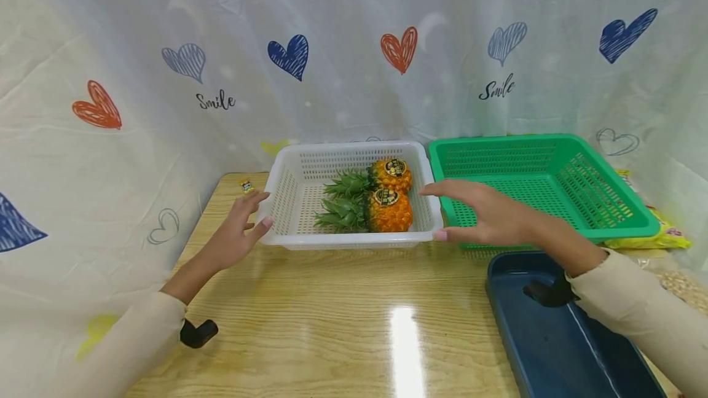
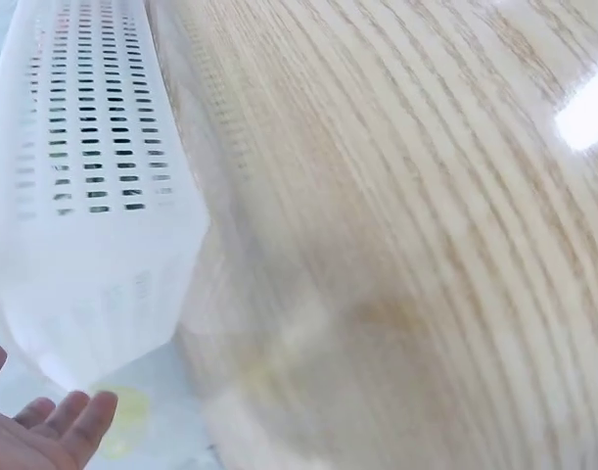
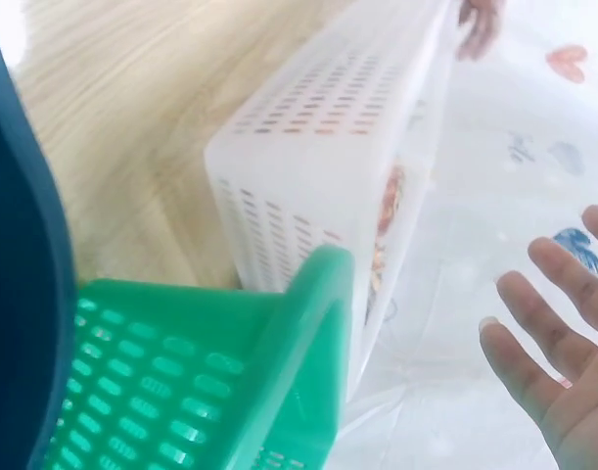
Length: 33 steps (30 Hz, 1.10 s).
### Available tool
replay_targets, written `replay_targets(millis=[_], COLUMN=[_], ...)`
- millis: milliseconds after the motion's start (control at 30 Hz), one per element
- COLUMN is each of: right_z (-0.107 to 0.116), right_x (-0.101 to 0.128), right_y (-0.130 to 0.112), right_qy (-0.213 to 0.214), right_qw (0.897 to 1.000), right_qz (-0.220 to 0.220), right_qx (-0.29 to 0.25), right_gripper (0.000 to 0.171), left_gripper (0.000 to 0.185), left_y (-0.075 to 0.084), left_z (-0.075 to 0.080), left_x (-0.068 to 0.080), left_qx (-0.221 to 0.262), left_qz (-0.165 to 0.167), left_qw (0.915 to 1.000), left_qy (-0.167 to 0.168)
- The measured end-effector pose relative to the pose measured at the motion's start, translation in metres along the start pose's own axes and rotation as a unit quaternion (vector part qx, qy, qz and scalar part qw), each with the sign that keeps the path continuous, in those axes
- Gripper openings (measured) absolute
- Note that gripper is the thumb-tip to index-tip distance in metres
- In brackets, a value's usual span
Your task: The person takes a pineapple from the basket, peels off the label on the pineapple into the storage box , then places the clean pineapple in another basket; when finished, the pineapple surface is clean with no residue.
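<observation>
A white perforated plastic basket [image 1: 345, 239] stands on the table between my two hands. Two toy-like orange pineapples with green leafy crowns and black-gold labels lie inside: one pineapple [image 1: 389, 217] nearer me, the other pineapple [image 1: 399, 183] behind it. My left hand [image 1: 236, 232] is at the basket's left end, thumb and fingers spread right by the rim. At the opposite end my right hand [image 1: 489, 210] reaches across the green basket's front left corner, its fingertips beside the white rim. The right wrist view shows the right hand's fingers [image 3: 538, 328] straight and apart, holding nothing.
A green perforated basket [image 1: 625, 226] stands to the right, against the white one. In front of it sits a dark blue tray [image 1: 509, 324], partly under my right sleeve. Yellow packets [image 1: 658, 238] lie at far right, and a small yellow wrapper [image 1: 246, 187] at back left. A printed curtain [image 1: 343, 97] hangs behind.
</observation>
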State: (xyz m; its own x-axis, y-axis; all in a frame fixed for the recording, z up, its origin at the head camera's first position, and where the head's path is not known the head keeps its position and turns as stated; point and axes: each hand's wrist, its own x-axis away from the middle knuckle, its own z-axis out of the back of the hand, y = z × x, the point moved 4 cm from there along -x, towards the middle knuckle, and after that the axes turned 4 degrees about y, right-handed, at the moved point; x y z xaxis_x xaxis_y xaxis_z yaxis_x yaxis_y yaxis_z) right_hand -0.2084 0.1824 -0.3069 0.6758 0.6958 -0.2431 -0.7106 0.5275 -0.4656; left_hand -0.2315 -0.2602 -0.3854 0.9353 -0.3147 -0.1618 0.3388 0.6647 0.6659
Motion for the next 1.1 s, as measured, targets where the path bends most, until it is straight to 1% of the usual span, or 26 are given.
replay_targets(millis=[167,267,367,600,767,1100], right_z=[0.004,0.006,0.009,0.012,0.014,0.013], right_x=[-0.007,-0.009,-0.013,-0.021,-0.028,-0.044], right_y=[0.006,0.008,0.01,0.019,0.023,0.034], right_qy=[0.005,0.006,0.004,-0.002,-0.004,-0.022], right_qw=[1.0,0.999,0.999,0.997,0.995,0.992], right_qz=[-0.012,-0.024,-0.035,-0.065,-0.075,-0.092], right_qx=[-0.027,-0.033,-0.038,-0.049,-0.065,-0.081], right_gripper=[0.061,0.059,0.058,0.059,0.056,0.055], left_gripper=[0.065,0.064,0.065,0.063,0.063,0.062], left_y=[-0.011,-0.015,-0.017,-0.016,-0.017,-0.019], left_z=[-0.008,-0.013,-0.018,-0.024,-0.025,-0.027], left_x=[-0.004,-0.006,-0.006,-0.006,-0.005,-0.005], left_qx=[0.058,0.083,0.105,0.135,0.153,0.168], left_qz=[0.032,0.038,0.041,0.047,0.045,0.048], left_qw=[0.9976,0.9954,0.9931,0.9892,0.9867,0.9844], left_qy=[-0.02,-0.029,-0.033,-0.031,-0.032,-0.024])
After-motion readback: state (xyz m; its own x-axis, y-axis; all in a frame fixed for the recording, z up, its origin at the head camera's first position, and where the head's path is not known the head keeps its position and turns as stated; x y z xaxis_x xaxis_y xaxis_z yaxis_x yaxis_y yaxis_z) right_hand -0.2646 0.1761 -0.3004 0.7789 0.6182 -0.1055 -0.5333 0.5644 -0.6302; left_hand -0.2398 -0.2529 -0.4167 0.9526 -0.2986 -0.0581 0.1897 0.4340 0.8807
